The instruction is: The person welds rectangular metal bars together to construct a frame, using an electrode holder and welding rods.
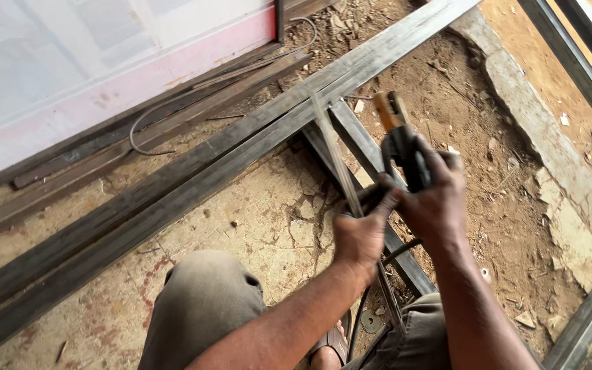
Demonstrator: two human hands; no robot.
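Your right hand [436, 199] grips the electrode holder [400, 140], fingers clamped around it. Your left hand [361, 229] pinches a thin rod [334, 154], which slants over the steel bars [193, 181] on the floor [268, 219].

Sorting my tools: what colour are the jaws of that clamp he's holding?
Orange-brown, on a black electrode holder; head view.
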